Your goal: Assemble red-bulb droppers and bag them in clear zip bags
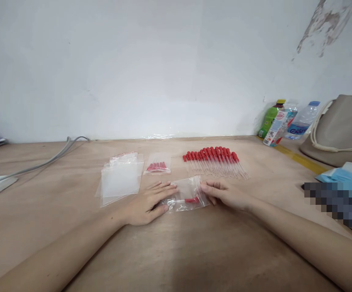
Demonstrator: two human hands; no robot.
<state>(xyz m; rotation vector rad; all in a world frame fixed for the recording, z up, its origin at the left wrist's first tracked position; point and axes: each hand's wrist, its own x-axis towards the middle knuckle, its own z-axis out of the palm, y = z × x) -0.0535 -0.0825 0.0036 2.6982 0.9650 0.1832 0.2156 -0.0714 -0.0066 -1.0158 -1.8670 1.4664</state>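
A clear zip bag [186,186] lies flat on the table between my hands. One dropper with a red bulb [191,200] shows inside it, its thin clear stem pointing left. My left hand [150,202] rests flat over the bag's left end, fingers stretched out. At the right end, my right hand [221,192] pinches the bag's edge between thumb and fingers. Beyond my right hand, a row of red-bulbed droppers [214,160] lies side by side, stems toward me. Behind the bag sits a filled zip bag [157,164] with several red bulbs showing through.
A stack of flat zip bags [121,178] lies left of the filled one. A grey cable [48,158] crosses the left side. Against the wall at the right stand a green bottle [270,119] and a clear bottle [300,125], beside a beige bag [340,129] and a blue packet [346,178].
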